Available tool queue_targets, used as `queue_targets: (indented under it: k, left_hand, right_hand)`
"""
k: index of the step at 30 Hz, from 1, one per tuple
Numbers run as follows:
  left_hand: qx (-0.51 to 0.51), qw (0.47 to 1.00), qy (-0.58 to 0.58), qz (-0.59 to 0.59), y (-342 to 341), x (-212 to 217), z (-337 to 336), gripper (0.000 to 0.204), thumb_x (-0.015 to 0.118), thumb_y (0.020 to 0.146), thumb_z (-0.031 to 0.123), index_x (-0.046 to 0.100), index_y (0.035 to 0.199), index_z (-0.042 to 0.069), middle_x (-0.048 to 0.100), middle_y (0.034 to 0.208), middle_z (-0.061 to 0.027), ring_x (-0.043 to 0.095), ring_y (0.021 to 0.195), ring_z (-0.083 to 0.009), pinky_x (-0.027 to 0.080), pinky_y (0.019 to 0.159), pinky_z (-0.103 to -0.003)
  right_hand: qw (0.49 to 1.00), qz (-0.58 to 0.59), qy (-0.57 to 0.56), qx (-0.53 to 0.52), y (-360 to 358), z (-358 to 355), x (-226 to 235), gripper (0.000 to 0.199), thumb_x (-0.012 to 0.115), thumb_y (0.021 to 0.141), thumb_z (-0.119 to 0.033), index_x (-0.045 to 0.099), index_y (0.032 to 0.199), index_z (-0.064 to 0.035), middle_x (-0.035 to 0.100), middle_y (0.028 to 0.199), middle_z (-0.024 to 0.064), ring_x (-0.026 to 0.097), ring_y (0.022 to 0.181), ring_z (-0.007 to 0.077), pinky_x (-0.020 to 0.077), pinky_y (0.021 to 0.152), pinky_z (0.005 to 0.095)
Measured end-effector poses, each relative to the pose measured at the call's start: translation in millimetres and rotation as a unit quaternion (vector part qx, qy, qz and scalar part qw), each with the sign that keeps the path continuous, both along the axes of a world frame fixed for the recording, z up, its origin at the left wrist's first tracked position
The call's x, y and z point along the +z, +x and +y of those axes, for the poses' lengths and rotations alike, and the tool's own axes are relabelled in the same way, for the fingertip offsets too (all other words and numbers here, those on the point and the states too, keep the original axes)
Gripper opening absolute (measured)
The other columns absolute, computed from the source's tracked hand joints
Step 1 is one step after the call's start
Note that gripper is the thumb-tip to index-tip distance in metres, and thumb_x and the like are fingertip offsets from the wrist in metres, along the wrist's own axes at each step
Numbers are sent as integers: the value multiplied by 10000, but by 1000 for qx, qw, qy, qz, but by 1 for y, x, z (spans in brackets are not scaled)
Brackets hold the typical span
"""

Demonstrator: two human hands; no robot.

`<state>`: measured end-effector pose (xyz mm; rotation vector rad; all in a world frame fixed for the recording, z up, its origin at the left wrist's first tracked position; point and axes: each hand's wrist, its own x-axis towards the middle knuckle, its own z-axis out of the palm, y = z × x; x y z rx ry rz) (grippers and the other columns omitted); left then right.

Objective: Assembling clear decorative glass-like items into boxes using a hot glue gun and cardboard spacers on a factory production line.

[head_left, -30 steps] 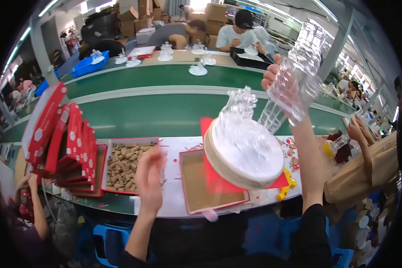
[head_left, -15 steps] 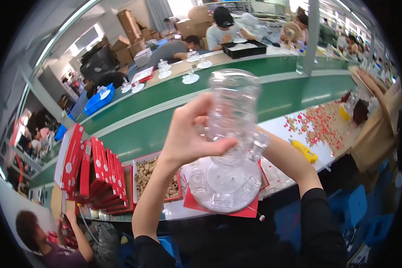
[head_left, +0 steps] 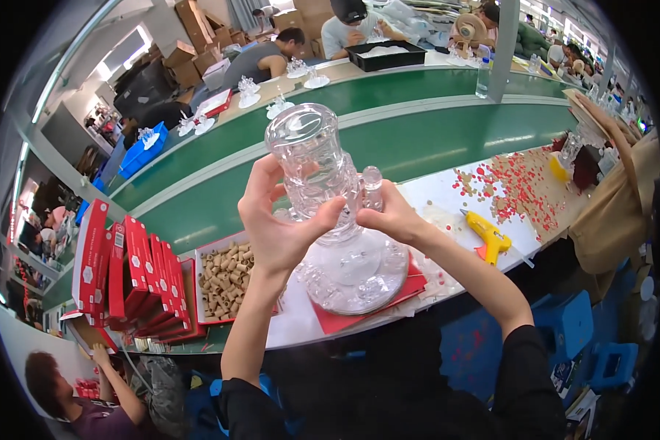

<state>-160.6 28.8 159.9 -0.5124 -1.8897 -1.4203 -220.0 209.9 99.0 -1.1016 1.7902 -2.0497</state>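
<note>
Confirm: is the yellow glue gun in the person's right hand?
No. The yellow glue gun lies on the white tabletop, apart from the right hand, which grips the clear plastic piece together with the left hand.

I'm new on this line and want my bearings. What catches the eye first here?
A clear cup, held at centre by the left hand and right hand over a clear dish. Red boxes stand at left beside a tray of tan tubes; a yellow glue gun lies at right.

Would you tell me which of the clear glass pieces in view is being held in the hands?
The tall clear piece at the centre, gripped by the left hand and right hand; the small ones sit untouched on the far bench.
</note>
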Motion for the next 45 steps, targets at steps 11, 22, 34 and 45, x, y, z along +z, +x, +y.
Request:
queue_targets:
  k: [11, 22, 34, 45]
  left_hand:
    - [-16, 999, 25, -13, -19, -48, -6, 574, 816, 662, 206, 563, 1128, -11, 645, 1015, -87, 645, 918, -175, 531, 783, -322]
    - [0, 1000, 24, -19, -47, -98, 0, 694, 856, 635, 306, 533, 1156, -19, 609, 1022, -102, 617, 963, -215, 510, 823, -357]
    - [-501, 841, 204, -18, -64, -207, -12, 789, 295, 921, 641, 273, 1427, 36, 375, 1410, -158, 406, 1264, -296, 338, 1050, -458]
    - [-431, 901, 10, 50, -84, -262, -41, 646, 375, 917, 534, 371, 1309, 21, 448, 1246, -156, 462, 1102, -278, 379, 929, -423]
  right_hand:
    - [998, -38, -8, -49, -5, -9, -55, 333, 726, 806, -254, 651, 1022, -13, 671, 916, 19, 605, 851, 91, 488, 782, 274]
    - [985, -11, 65, -162, -8, 7, -70, 358, 753, 795, -311, 675, 985, -18, 689, 899, 37, 621, 857, 114, 498, 793, 298]
    - [989, 26, 131, -60, -57, 18, -147, 309, 548, 909, -266, 598, 1101, -30, 647, 1039, 125, 604, 966, 184, 482, 794, 374]
    - [877, 192, 433, -80, -54, -8, -112, 278, 612, 812, -273, 634, 898, -9, 614, 844, 222, 618, 868, 367, 501, 739, 450]
